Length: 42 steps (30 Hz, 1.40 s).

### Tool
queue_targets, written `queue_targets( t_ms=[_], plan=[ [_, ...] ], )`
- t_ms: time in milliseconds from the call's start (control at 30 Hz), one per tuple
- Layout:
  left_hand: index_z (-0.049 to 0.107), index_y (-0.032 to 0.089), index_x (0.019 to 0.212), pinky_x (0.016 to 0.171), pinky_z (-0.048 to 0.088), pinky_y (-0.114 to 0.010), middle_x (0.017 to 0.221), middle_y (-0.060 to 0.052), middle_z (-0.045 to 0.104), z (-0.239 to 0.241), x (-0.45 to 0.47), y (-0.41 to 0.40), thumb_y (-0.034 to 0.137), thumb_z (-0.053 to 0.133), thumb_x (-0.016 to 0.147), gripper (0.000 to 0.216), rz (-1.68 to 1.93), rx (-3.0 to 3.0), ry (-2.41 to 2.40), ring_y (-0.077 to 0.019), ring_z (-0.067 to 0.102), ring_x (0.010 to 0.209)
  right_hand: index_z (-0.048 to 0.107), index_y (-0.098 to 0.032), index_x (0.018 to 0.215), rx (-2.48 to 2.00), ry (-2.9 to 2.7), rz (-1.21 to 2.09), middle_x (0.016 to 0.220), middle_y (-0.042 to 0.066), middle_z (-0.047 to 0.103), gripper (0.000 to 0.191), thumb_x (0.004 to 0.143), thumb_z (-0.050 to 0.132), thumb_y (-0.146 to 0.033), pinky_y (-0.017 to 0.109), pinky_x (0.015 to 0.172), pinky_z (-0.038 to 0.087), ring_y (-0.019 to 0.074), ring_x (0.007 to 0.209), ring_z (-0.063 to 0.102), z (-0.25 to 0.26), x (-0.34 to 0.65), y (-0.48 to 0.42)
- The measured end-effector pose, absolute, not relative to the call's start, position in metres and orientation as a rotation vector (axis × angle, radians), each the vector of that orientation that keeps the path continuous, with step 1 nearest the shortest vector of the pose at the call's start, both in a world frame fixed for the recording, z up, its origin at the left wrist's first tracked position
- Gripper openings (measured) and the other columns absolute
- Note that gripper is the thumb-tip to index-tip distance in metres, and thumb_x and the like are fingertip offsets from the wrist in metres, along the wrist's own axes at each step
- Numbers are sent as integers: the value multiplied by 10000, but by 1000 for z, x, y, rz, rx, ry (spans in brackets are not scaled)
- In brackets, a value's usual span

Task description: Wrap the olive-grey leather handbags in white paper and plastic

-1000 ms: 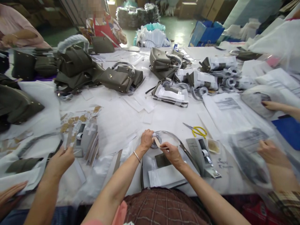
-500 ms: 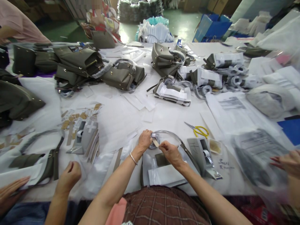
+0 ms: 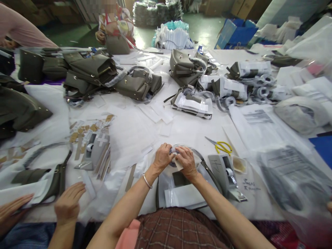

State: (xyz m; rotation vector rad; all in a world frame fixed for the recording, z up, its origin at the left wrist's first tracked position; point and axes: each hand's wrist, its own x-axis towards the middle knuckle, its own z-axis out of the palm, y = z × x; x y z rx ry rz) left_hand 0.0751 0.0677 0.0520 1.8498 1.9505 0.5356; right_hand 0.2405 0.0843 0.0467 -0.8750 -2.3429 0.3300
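Beyond the front of a dark olive handbag [image 3: 178, 178], a plastic-wrapped coiled strap [image 3: 173, 150] sits between my two hands. My left hand [image 3: 163, 157] is closed on the coil's left side, fingertips pressed at its top. My right hand [image 3: 186, 161] grips the same coil from the right, and a small pale tag [image 3: 178, 165] hangs below its fingers. White wrapping sheet [image 3: 184, 194] lies over the bag, and its wrapped handle [image 3: 190, 148] arches behind my hands. My fingers hide most of the coil.
A grey tape dispenser [image 3: 224, 174] stands right of the bag, with yellow-handled scissors [image 3: 221, 147] behind it. Another dispenser [image 3: 95, 150] stands to the left. A co-worker's hands [image 3: 68, 204] work at the lower left. Several olive handbags [image 3: 135, 84] lie across the table's far side.
My right hand has moved up and left from the tag onto the coil, against my left hand. The co-worker's hand at left has opened flat; the one at right has mostly left view.
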Motion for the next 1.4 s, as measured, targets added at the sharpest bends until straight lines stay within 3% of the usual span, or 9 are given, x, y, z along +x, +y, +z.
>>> queue_targets(
  t_ms=[133, 333, 500, 667, 767, 867, 1033, 1167, 1400],
  plan=[
    [555, 206, 949, 881, 471, -348, 970, -58, 597, 55, 72, 67, 123, 582, 790, 181, 619, 1827, 1910, -219, 556, 959, 615, -215, 864, -730, -2438, 358, 1378, 98, 577, 166, 881, 482, -118, 553, 1162, 300, 253, 1374, 419, 52, 243, 99],
    [577, 194, 978, 911, 475, -359, 986, -69, 612, 60, 73, 68, 61, 538, 763, 255, 656, 1810, 1869, -220, 565, 978, 593, -207, 848, -735, -2420, 328, 1330, 103, 619, 238, 933, 401, -94, 585, 1171, 302, 237, 1383, 422, 55, 236, 106],
    [618, 195, 957, 941, 464, -386, 972, -72, 644, 63, 73, 65, 75, 566, 746, 249, 783, 1711, 1797, -230, 579, 989, 629, -208, 964, -719, -2445, 407, 1230, 117, 669, 188, 938, 453, -148, 534, 1100, 423, 236, 1256, 545, 51, 234, 112],
    [653, 177, 956, 806, 510, -334, 935, -67, 689, 61, 43, 73, 327, 596, 812, 216, 966, 1082, 1524, -197, 643, 853, 614, -218, 1109, -673, -2459, 473, 1175, 107, 685, 238, 921, 480, -160, 469, 1035, 486, 229, 1123, 613, 56, 241, 117],
    [672, 149, 804, 643, 490, -287, 770, -60, 685, 54, 28, 83, 503, 552, 828, 375, 792, 808, 1453, -181, 629, 700, 562, -206, 1256, -634, -2465, 495, 1207, 120, 670, 360, 905, 488, -170, 459, 1041, 488, 237, 1144, 607, 60, 242, 116],
    [650, 147, 644, 544, 440, -260, 576, -17, 613, 46, 30, 92, 554, 623, 750, 422, 632, 755, 1322, -155, 550, 559, 538, -192, 1313, -586, -2451, 497, 1212, 128, 673, 413, 903, 494, -170, 472, 1059, 479, 238, 1163, 604, 62, 239, 113],
    [648, 152, 657, 590, 453, -255, 654, -14, 645, 42, 51, 101, 431, 686, 686, 283, 746, 763, 1287, -142, 540, 607, 618, -234, 1219, -636, -2438, 506, 1200, 89, 697, 364, 937, 421, -118, 468, 1061, 483, 209, 1153, 625, 61, 236, 109],
    [574, 153, 610, 543, 353, -229, 574, 29, 524, 43, 58, 95, 394, 640, 700, 265, 842, 803, 1404, -111, 448, 566, 681, -236, 1096, -617, -2438, 496, 1160, 62, 717, 288, 951, 455, -133, 419, 1048, 488, 195, 1130, 636, 61, 237, 108],
    [525, 169, 632, 585, 315, -245, 604, 46, 443, 47, 63, 77, 471, 531, 788, 340, 963, 1059, 1510, -114, 394, 609, 721, -209, 915, -673, -2609, 580, 845, 65, 720, 150, 909, 579, -163, 314, 788, 508, 182, 815, 622, 72, 234, 129]
  ],
)
